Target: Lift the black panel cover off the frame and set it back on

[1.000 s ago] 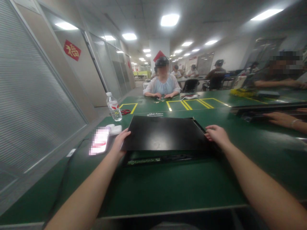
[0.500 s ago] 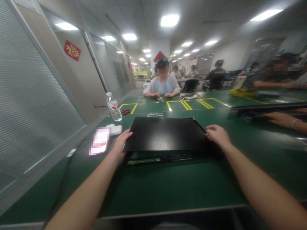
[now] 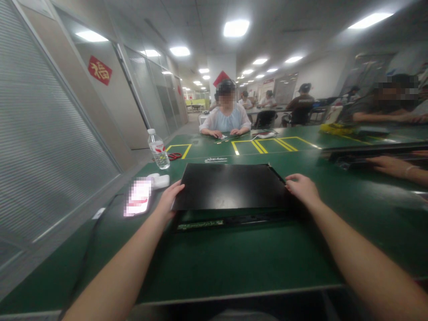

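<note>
A dark, glossy flat screen panel (image 3: pixel 230 187) is raised a little at its near edge above a black frame (image 3: pixel 247 220). A green circuit board (image 3: pixel 200 225) shows in the frame's near left part. My left hand (image 3: pixel 172 196) grips the panel's left edge, thumb on top and the other fingers hidden beneath. At the right edge, my right hand (image 3: pixel 301 187) is closed with its fingertips pinched at the panel's side; whether they grip the panel or the frame's rim, I cannot tell.
A water bottle (image 3: pixel 158 149), red-handled scissors (image 3: pixel 174 156), a lit phone (image 3: pixel 138 198) and a white case (image 3: pixel 162 181) lie left on the green table (image 3: pixel 240 263). Small white strips (image 3: pixel 216 159) lie beyond the panel. A person (image 3: pixel 225 116) sits opposite; another person's hand (image 3: pixel 384 165) is at right.
My hands and the panel hold nearly the same position. The hands of the person opposite have shifted slightly.
</note>
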Action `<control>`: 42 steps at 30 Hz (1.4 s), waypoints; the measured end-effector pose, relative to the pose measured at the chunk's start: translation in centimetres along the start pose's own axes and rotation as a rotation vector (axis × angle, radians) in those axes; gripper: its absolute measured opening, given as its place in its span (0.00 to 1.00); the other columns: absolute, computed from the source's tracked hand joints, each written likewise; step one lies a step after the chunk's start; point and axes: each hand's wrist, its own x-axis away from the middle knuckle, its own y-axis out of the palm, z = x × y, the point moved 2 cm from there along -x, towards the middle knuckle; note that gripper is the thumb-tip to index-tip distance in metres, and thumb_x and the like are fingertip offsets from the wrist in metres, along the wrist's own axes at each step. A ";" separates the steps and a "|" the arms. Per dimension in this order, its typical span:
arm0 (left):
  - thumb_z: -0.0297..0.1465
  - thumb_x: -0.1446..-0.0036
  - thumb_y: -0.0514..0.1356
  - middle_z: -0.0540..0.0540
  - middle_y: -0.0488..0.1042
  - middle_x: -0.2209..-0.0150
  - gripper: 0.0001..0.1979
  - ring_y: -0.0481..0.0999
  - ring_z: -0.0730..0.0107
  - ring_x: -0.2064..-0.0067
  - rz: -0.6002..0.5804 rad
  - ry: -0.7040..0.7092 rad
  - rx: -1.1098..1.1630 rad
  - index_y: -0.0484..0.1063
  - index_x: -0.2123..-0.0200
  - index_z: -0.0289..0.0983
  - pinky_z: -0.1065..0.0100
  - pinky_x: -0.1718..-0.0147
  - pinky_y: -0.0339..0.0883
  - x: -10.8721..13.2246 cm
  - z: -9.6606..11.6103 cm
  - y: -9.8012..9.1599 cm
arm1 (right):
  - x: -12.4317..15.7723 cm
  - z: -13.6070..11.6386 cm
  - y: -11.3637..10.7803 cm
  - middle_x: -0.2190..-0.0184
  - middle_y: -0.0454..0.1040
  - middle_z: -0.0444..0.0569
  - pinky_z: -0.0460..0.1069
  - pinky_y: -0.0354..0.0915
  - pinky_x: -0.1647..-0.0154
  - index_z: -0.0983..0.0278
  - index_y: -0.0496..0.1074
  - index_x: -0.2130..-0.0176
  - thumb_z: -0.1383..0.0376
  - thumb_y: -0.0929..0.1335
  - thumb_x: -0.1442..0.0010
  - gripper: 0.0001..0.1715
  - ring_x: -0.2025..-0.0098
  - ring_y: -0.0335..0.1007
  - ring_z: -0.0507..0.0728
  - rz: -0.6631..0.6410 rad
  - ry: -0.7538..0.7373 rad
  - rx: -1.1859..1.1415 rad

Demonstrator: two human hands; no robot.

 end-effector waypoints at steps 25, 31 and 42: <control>0.23 0.43 0.66 0.40 0.85 0.63 0.19 0.84 0.62 0.68 0.017 -0.073 -0.053 0.79 0.48 0.34 0.66 0.66 0.76 -0.6 -0.1 0.1 | 1.5 -1.8 -1.0 0.64 0.82 0.53 0.50 0.66 0.63 0.59 0.83 0.58 0.60 0.66 0.42 0.18 0.61 0.77 0.62 -0.013 -0.011 0.176; 0.25 0.44 0.67 0.40 0.85 0.61 0.19 0.84 0.61 0.67 0.019 -0.099 -0.038 0.79 0.47 0.36 0.66 0.68 0.76 -1.1 -0.5 0.0 | 0.9 -1.1 -1.0 0.65 0.82 0.53 0.50 0.67 0.62 0.60 0.83 0.60 0.61 0.67 0.44 0.15 0.61 0.78 0.62 0.007 -0.015 0.151; 0.27 0.45 0.69 0.43 0.82 0.68 0.08 0.80 0.67 0.72 0.054 -0.082 0.023 0.79 0.61 0.33 0.71 0.72 0.73 -1.9 -1.0 -0.8 | -0.2 0.5 -0.6 0.68 0.82 0.52 0.47 0.68 0.69 0.63 0.79 0.60 0.61 0.68 0.44 0.13 0.71 0.77 0.55 -0.054 0.145 -0.277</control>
